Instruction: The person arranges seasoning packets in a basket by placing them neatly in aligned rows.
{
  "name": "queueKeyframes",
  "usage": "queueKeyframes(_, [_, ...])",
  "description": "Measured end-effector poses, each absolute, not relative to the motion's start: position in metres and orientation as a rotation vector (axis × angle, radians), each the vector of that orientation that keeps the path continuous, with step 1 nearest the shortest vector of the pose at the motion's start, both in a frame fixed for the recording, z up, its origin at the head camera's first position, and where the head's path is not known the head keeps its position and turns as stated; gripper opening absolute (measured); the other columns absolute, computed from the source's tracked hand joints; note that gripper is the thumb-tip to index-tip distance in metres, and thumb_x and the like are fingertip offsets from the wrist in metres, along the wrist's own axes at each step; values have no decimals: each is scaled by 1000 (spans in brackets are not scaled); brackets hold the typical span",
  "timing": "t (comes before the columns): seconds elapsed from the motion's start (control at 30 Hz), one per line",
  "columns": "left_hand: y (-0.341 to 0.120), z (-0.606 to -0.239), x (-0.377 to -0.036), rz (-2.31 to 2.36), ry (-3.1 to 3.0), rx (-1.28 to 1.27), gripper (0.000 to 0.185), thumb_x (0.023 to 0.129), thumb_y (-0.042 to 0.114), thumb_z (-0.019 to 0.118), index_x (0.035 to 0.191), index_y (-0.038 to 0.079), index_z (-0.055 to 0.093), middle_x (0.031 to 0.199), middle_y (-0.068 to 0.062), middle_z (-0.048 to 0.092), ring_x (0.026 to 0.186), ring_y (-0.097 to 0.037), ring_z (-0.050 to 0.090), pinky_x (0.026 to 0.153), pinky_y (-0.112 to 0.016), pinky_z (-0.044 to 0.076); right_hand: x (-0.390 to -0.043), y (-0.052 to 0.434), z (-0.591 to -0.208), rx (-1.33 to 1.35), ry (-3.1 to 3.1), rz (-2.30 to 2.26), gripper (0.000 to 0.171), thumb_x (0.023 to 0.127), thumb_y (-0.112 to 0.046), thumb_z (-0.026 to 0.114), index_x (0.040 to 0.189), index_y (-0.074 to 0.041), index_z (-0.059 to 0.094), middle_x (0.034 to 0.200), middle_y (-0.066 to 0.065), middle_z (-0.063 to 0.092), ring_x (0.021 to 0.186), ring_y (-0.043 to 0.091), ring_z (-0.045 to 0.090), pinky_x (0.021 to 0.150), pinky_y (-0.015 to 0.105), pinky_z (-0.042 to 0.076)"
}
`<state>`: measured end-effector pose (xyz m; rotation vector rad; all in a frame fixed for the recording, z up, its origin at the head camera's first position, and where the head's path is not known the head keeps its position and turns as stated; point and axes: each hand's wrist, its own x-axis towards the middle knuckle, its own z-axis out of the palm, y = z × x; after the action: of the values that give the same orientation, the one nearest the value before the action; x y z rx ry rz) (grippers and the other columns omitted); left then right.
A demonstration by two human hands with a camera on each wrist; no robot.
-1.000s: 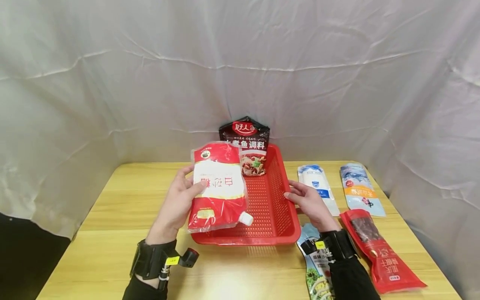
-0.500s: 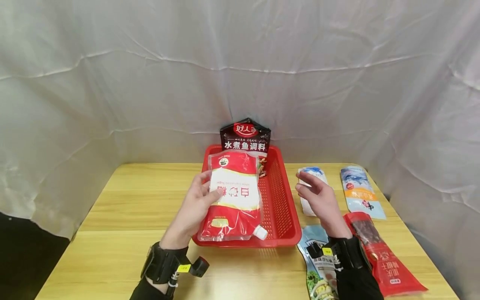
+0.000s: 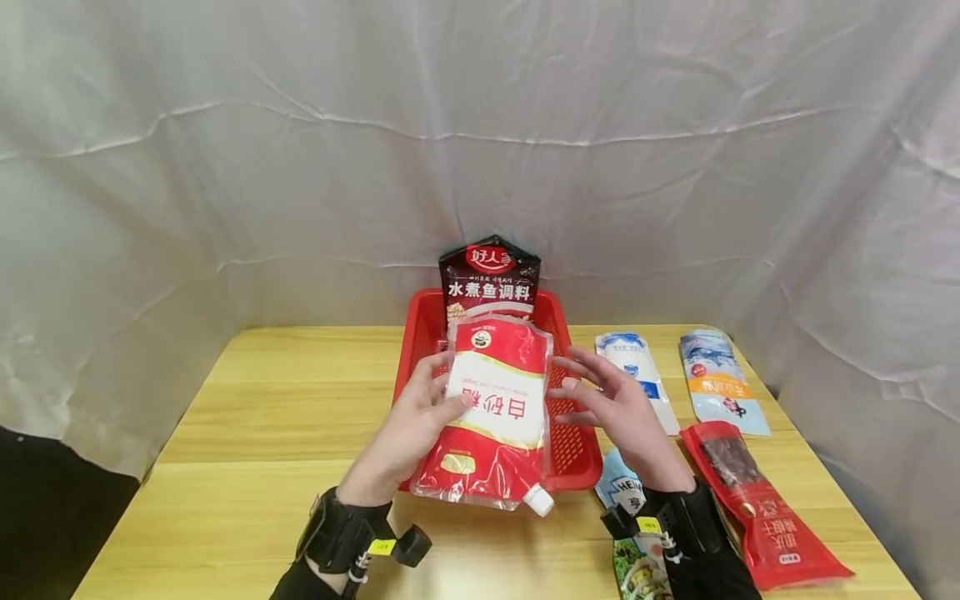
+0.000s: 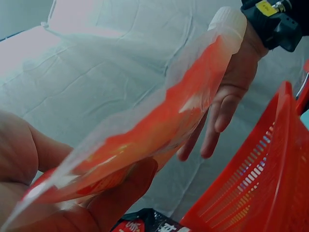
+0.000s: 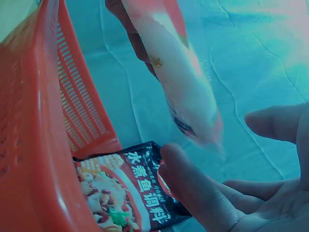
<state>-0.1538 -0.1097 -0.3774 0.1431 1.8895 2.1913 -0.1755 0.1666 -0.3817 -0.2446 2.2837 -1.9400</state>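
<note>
One hand (image 3: 408, 429) around red pouch (image 3: 491, 412).

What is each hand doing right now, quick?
Left hand: holds the red and white plastic spout pouch above the red perforated plastic basket.
Right hand: open, fingers spread beside the pouch.

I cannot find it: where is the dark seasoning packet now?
In the head view, the dark seasoning packet stands at the red basket's far end, behind the held red pouch.

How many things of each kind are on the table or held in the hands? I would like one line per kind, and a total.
Spouted red pouch, gripped by left hand: 1
Dark seasoning packet in the basket: 1
Red basket: 1
Flat packets on the table right of the basket: 4
Total: 7
</note>
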Motion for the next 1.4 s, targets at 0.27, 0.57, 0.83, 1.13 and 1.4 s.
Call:
queueKeyframes(0.27, [-100, -376, -148, 2126, 1833, 195, 69, 100, 14, 68, 155, 18, 26, 142, -19, 54, 109, -27, 71, 88, -47, 62, -176, 164, -384, -175, 2185, -1971, 71, 102, -30, 68, 161, -10, 33, 149, 17, 54, 114, 24, 68, 85, 38, 63])
queueKeyframes(0.57, [-94, -378, -144, 2083, 1809, 238, 68, 101, 15, 66, 156, 17, 27, 144, -19, 54, 108, -26, 71, 87, -47, 62, -177, 162, -388, -119, 2066, -1988, 67, 101, -35, 68, 155, -10, 37, 134, 18, 61, 107, 27, 71, 86, 40, 62])
queueKeyframes(0.83, [-95, -380, -147, 2050, 1815, 295, 66, 102, 10, 63, 155, 13, 25, 144, -21, 53, 108, -27, 72, 86, -46, 63, -175, 161, -387, -74, 2058, -2009, 68, 98, -32, 73, 153, -9, 40, 135, 18, 61, 109, 28, 71, 88, 43, 62])
queueKeyframes(1.13, [-100, -379, -149, 2005, 1793, 315, 67, 102, 12, 65, 155, 15, 24, 141, -22, 54, 106, -27, 72, 86, -47, 63, -175, 161, -387, -83, 1983, -2107, 68, 100, -27, 71, 155, -8, 37, 136, 12, 61, 114, 25, 70, 94, 43, 59])
queueKeyframes(1.4, [-102, -382, -153, 2014, 1782, 322, 66, 101, 14, 64, 156, 12, 28, 147, -20, 53, 103, -24, 72, 84, -44, 63, -173, 159, -386, -57, 1919, -2190, 64, 101, -27, 70, 152, -7, 38, 132, 8, 63, 112, 25, 70, 95, 43, 59])
